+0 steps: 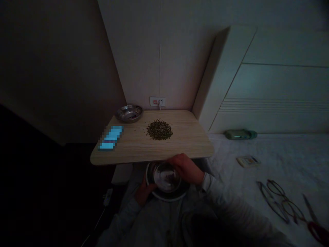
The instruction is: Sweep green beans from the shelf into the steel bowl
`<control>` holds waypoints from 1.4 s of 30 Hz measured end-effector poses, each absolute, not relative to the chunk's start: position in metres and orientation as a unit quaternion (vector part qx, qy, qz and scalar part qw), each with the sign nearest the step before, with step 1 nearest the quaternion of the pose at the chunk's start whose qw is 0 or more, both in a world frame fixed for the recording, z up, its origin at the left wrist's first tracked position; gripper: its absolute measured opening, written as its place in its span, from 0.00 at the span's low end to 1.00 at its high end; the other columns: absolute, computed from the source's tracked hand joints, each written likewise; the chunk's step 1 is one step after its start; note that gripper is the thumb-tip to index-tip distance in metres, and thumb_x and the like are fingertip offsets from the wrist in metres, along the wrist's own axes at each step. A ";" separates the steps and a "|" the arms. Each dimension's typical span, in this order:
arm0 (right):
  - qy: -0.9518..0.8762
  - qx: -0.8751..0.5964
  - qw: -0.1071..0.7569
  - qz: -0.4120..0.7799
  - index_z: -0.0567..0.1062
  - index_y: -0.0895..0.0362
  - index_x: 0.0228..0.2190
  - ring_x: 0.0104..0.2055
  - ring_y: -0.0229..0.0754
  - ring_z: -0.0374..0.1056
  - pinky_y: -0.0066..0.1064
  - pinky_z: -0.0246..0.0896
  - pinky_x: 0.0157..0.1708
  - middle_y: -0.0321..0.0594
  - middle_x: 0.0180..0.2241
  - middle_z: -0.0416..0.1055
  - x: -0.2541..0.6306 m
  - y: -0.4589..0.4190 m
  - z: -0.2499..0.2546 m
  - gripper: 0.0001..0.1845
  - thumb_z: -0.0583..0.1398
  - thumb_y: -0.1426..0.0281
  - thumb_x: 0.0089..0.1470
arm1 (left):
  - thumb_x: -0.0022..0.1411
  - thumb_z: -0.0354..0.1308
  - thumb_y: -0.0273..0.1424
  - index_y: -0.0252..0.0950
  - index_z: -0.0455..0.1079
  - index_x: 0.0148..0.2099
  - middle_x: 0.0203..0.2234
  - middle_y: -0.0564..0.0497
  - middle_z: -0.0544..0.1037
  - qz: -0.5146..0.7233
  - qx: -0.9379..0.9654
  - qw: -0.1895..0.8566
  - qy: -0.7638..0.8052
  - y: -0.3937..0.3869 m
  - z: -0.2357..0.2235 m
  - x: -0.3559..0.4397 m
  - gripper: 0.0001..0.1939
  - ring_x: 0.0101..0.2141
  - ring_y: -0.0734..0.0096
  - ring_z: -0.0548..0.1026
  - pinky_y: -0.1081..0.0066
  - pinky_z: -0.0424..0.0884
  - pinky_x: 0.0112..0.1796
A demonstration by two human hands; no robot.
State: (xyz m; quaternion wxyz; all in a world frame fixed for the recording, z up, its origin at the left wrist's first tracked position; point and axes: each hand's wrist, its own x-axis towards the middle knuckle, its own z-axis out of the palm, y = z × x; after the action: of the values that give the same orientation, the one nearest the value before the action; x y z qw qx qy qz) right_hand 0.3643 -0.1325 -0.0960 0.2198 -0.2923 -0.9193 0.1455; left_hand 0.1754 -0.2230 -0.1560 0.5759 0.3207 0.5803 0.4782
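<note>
Above my lap, just below the table's front edge, a shiny metal bowl (167,181) sits inside a wider dark dish with a white rim (167,199). My left hand (144,192) grips the left side of the white-rimmed dish, its thumb over the rim beside the metal bowl. On the right, my right hand (187,169) has its fingers curled over the far right rim of the metal bowl. A loose pile of small dark-green grains (159,129), like dried beans, lies on the small wooden table (185,144). Dim light hides the fingertips.
At the table's back left stands another metal bowl (129,114); a blurred lit phone (111,138) lies before it. A wall socket (157,101) is behind. On the bed are a green bottle (240,134), a small pack (248,161), eyeglasses (289,204) and red-handled scissors (317,228).
</note>
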 end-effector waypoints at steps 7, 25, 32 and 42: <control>-0.859 -0.405 0.300 0.094 0.73 0.57 0.41 0.41 0.41 0.67 0.34 0.59 0.43 0.44 0.39 0.74 0.369 -0.058 -0.103 0.16 0.49 0.74 0.55 | 0.37 0.62 0.36 0.33 0.56 0.58 0.53 0.42 0.68 0.485 0.330 0.569 0.577 -0.223 -0.155 0.174 0.43 0.54 0.52 0.62 0.62 0.58 0.52; -0.885 -0.431 0.170 0.047 0.68 0.54 0.47 0.48 0.45 0.62 0.37 0.49 0.46 0.44 0.45 0.70 0.346 -0.051 -0.111 0.21 0.51 0.77 0.52 | 0.39 0.60 0.36 0.31 0.61 0.55 0.45 0.44 0.74 0.467 0.329 0.496 0.655 -0.231 -0.173 0.159 0.38 0.51 0.55 0.66 0.64 0.60 0.50; -0.895 -0.400 0.184 0.067 0.70 0.57 0.45 0.46 0.45 0.63 0.36 0.51 0.45 0.45 0.44 0.71 0.347 -0.054 -0.111 0.19 0.51 0.76 0.52 | 0.36 0.60 0.36 0.31 0.61 0.53 0.44 0.43 0.74 0.476 0.317 0.522 0.633 -0.229 -0.163 0.163 0.38 0.49 0.54 0.67 0.64 0.61 0.50; -0.886 -0.409 0.213 0.055 0.69 0.61 0.46 0.41 0.44 0.66 0.34 0.54 0.42 0.49 0.38 0.72 0.349 -0.051 -0.115 0.18 0.49 0.74 0.55 | 0.35 0.60 0.35 0.28 0.59 0.55 0.48 0.39 0.71 0.483 0.303 0.524 0.633 -0.228 -0.167 0.162 0.42 0.49 0.51 0.66 0.60 0.60 0.50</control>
State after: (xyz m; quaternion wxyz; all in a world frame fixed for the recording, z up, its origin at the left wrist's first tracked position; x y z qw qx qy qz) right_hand 0.3486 -0.0510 -0.1147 0.2125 -0.4088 -0.8858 0.0555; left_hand 0.1622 -0.2279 -0.1671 0.5243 0.3028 0.6327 0.4828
